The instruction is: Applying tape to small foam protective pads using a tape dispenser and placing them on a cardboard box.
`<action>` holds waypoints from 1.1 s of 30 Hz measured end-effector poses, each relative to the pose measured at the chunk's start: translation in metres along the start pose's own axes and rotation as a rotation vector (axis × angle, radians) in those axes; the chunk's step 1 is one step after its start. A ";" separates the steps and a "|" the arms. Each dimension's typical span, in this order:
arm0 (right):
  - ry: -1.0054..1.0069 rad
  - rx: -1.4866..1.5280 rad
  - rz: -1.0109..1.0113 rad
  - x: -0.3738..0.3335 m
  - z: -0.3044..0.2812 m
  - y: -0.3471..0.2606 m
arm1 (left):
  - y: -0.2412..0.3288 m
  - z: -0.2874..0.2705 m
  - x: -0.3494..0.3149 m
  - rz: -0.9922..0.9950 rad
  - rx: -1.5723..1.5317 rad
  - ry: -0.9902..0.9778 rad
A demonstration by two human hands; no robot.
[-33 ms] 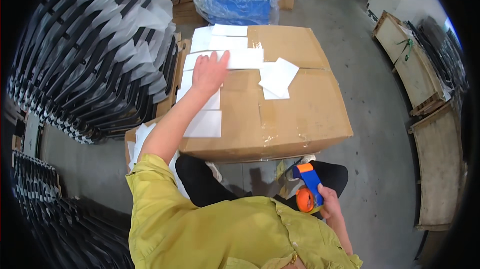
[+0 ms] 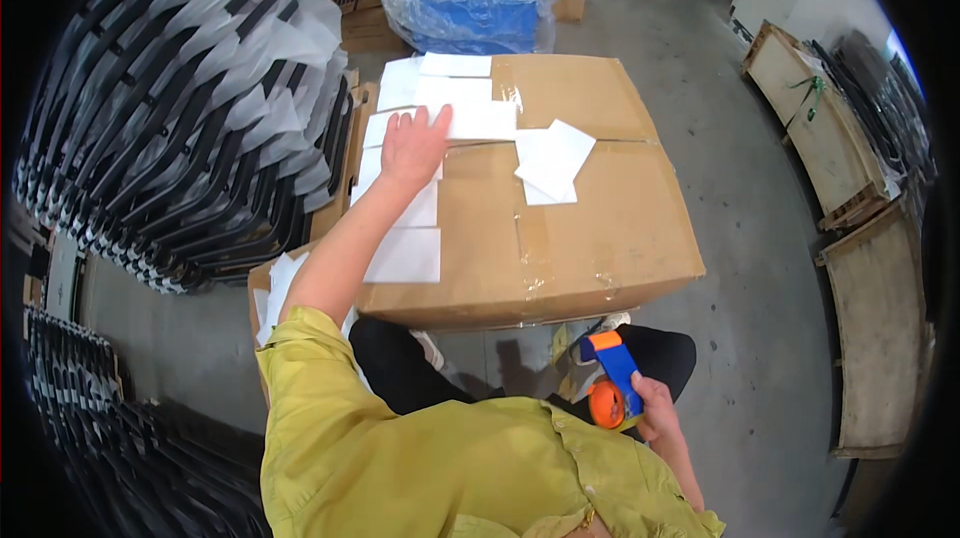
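Cardboard box (image 2: 600, 223) topped with white sheets (image 2: 403, 255): the outstretched left hand (image 2: 415, 146) rests palm-down on them, fingers loosely spread; the right hand (image 2: 655, 408) wraps round a tape dispenser (image 2: 617, 368).

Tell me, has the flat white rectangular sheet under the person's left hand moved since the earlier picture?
Yes, a little to the left: the right end of the flat white rectangular sheet has shifted that way against the brown cardboard box.
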State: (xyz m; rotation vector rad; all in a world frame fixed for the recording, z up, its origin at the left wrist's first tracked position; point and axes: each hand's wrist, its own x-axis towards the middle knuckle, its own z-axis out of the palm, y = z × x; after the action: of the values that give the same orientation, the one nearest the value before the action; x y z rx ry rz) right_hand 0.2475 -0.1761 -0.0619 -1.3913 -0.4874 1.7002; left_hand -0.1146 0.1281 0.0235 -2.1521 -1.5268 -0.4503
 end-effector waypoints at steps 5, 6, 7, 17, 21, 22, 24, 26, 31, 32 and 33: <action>0.005 0.004 0.078 0.007 0.006 -0.001 | -0.020 0.070 0.017 -0.101 0.098 -0.231; 0.012 -0.009 0.084 0.006 0.008 -0.004 | -0.016 0.074 0.017 -0.096 0.092 -0.233; 0.015 -0.018 0.100 0.007 0.008 -0.006 | -0.012 0.076 0.016 -0.122 0.068 -0.254; -0.010 0.017 0.145 0.008 0.004 -0.009 | -0.013 0.072 0.027 -0.205 -0.070 -0.347; -0.022 -0.004 0.123 0.005 0.000 -0.006 | -0.001 0.071 0.024 -0.210 0.009 -0.038; 0.000 -0.025 0.112 0.004 -0.002 -0.003 | 0.014 0.067 0.031 -0.191 -0.140 -0.078; -0.005 -0.009 0.100 -0.004 0.013 -0.012 | 0.066 0.047 0.044 -0.099 -0.440 -0.108; -0.018 -0.004 0.087 -0.006 0.015 -0.013 | 0.117 0.044 0.047 -0.097 -0.460 -0.240; -0.040 0.041 0.022 -0.009 -0.001 0.002 | 0.168 0.049 0.064 -0.126 -0.280 -0.530; -0.041 0.039 0.023 -0.011 -0.003 0.003 | 0.168 0.051 0.067 -0.128 -0.280 -0.530; -0.030 0.050 0.019 -0.014 -0.007 0.004 | 0.167 0.047 0.069 -0.188 -0.318 -0.516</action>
State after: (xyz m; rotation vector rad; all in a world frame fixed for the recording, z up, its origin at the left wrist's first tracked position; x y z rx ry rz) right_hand 0.2528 -0.1916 -0.0590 -1.3402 -0.4471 1.7394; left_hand 0.0657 0.1619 -0.0101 -2.5139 -2.0662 -0.2121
